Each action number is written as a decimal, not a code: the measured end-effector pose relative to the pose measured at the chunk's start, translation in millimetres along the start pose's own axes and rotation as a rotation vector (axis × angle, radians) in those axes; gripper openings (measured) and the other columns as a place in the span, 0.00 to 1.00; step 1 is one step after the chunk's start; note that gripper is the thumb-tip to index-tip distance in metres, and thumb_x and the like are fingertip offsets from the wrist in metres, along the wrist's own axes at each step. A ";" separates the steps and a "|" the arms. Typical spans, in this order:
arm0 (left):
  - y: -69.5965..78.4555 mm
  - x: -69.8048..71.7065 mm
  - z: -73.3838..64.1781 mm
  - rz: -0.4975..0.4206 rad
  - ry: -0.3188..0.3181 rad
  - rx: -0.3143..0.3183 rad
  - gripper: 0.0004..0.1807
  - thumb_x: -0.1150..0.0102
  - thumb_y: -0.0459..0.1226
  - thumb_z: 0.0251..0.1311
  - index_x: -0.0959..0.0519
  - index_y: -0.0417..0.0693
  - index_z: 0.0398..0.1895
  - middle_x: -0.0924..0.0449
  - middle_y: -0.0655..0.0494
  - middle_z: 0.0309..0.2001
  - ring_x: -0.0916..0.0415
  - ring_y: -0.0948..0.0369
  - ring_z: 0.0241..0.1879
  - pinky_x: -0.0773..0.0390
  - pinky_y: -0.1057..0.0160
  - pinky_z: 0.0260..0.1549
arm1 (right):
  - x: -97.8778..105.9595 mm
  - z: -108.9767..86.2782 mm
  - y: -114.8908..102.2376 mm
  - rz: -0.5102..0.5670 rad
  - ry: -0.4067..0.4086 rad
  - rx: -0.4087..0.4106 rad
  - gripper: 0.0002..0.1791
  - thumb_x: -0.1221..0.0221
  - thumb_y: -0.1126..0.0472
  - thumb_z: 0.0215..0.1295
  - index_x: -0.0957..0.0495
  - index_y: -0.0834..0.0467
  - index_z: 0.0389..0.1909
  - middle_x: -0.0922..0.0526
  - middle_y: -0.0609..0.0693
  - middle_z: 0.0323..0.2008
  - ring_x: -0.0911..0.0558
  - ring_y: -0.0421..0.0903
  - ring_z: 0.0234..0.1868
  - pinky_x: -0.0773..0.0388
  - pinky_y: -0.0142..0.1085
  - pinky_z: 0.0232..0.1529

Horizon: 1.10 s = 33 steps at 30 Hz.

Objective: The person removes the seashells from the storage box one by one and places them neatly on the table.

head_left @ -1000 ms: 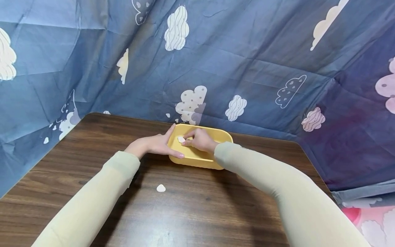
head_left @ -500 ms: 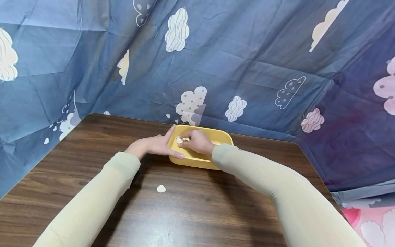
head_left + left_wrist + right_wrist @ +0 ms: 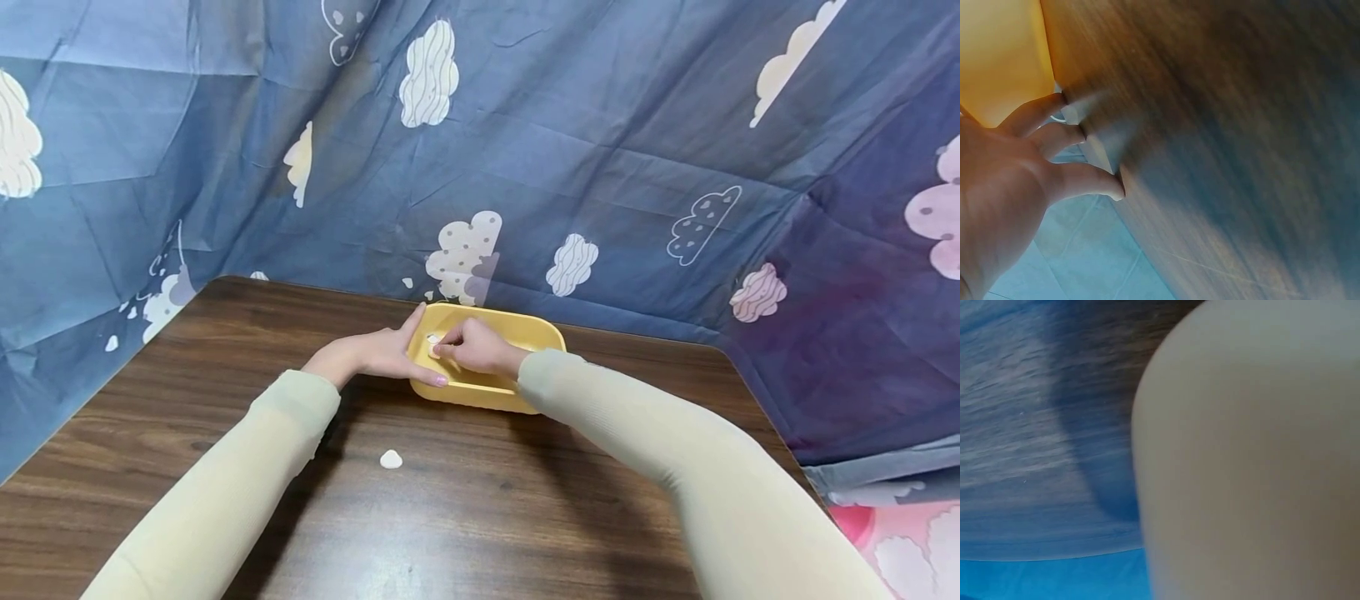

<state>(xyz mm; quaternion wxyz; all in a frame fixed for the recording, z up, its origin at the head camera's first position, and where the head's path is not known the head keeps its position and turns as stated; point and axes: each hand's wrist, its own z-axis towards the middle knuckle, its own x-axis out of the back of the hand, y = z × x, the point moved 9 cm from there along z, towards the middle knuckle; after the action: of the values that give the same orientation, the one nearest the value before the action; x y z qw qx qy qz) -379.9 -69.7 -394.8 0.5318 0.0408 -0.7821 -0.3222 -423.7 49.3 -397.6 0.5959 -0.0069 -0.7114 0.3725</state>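
A shallow yellow tray [image 3: 538, 335] with rounded corners sits near the table's back edge. My left hand [image 3: 377, 352] rests against its left end, thumb along the front side and another finger reaching to the back rim. In the left wrist view, several spread fingers [image 3: 1088, 180] of that hand extend beside the yellow wall. Inside the tray, my right hand [image 3: 480, 346] pinches at a small white piece [image 3: 432, 339] near the left end; its exact shape is too small to tell. The right wrist view shows mostly a pale sleeve [image 3: 1247, 456], with the hand hidden.
Another small white piece [image 3: 391, 459], rounded and shell-like, lies on the brown wooden table [image 3: 480, 517] in front of the tray. A blue cloth [image 3: 525, 183] with printed clouds hangs behind the table and along its sides.
My right hand has shifted slightly left inside the tray, and the white piece at its fingertips moved left with it. The left hand, tray and loose white piece have stayed put.
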 end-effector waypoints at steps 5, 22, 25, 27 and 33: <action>0.4 -1.7 0.5 0.012 0.001 0.020 0.80 0.39 0.79 0.30 0.83 0.66 0.75 0.44 0.31 0.73 0.38 0.44 0.70 0.34 0.48 0.66 | 1.0 -7.7 6.3 0.065 -0.072 -0.072 0.13 0.35 0.51 0.62 0.12 0.55 0.24 0.29 0.40 0.12 0.36 0.36 0.17 0.41 0.29 0.20; 2.0 -5.3 -2.7 -0.015 -0.011 0.032 0.79 0.38 0.78 0.32 0.82 0.66 0.75 0.51 0.34 0.76 0.47 0.40 0.74 0.38 0.42 0.68 | 6.5 -29.2 4.1 0.004 -0.193 0.050 0.19 0.29 0.53 0.56 0.15 0.49 0.50 0.30 0.44 0.18 0.33 0.39 0.22 0.35 0.30 0.26; 0.3 -6.6 -2.4 -0.021 -0.019 0.039 0.79 0.37 0.78 0.32 0.82 0.67 0.75 0.51 0.35 0.76 0.46 0.41 0.74 0.38 0.42 0.67 | -2.0 -28.4 5.8 -0.007 -0.215 0.072 0.22 0.29 0.51 0.56 0.17 0.45 0.54 0.24 0.42 0.21 0.30 0.39 0.25 0.32 0.30 0.30; 0.3 -6.9 -2.4 -0.022 -0.020 0.038 0.79 0.37 0.78 0.32 0.83 0.68 0.75 0.51 0.35 0.76 0.46 0.41 0.73 0.37 0.42 0.67 | -5.2 -27.3 5.4 -0.021 -0.203 0.089 0.21 0.29 0.51 0.57 0.16 0.45 0.53 0.15 0.39 0.29 0.24 0.37 0.31 0.27 0.29 0.37; 0.8 -5.0 -2.8 -0.022 -0.007 0.034 0.79 0.37 0.78 0.31 0.82 0.68 0.75 0.50 0.35 0.76 0.46 0.41 0.73 0.37 0.43 0.67 | -4.9 -26.3 4.3 -0.067 -0.138 0.104 0.16 0.29 0.52 0.56 0.13 0.45 0.47 0.13 0.40 0.46 0.18 0.35 0.46 0.23 0.31 0.50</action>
<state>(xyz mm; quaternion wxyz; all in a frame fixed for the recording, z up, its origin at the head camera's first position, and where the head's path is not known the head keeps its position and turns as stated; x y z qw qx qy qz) -375.1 -68.4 -397.7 0.5247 0.0574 -0.7887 -0.3151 -401.8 63.9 -403.8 0.5572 0.0736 -0.7303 0.3883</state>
